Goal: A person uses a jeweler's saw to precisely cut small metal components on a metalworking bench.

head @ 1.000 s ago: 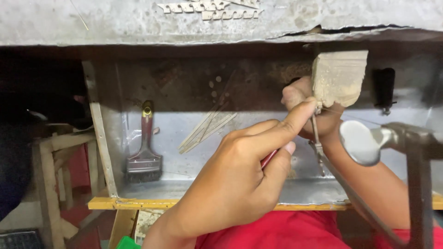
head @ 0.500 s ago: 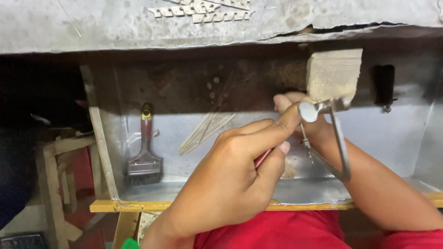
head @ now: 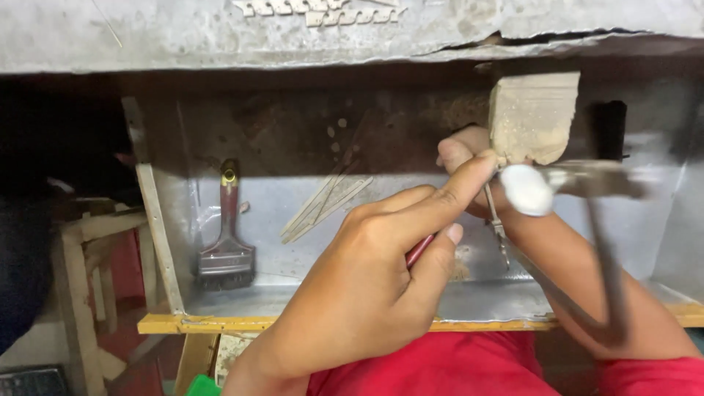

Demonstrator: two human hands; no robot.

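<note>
Two bare hands work at a wooden bench peg (head: 534,116) that juts from under the grey tabletop (head: 220,37), above a sheet-metal catch tray (head: 293,213).

At 6 o'clock from the peg, the left hand (head: 367,293) has its grip pressed together around a red-handled tool (head: 416,251); its forefinger stretches up toward 1 o'clock and its tip touches the lower left corner of the peg. The right hand (head: 469,165), mostly hidden behind that finger, sits curled against the peg's left side; whether it pinches a small workpiece there cannot be told. A jeweller's saw frame (head: 587,242), blurred with motion, hangs at 5 o'clock from the peg, with its pale rounded end (head: 525,189) just beside the fingertip and a thin blade (head: 499,227) running downward.

Judging from this, sawing or filing against the peg is in hand. To do it well, the piece should stay pressed flat to the wood, the blade upright, the strokes long and light, so that the blade neither binds nor snaps.

At 9 o'clock in the tray a flat brush (head: 226,249) leans on the rear wall, and thin metal strips (head: 326,209) lie slanted near the middle. Filings (head: 458,270) lie beneath the hands.
</note>
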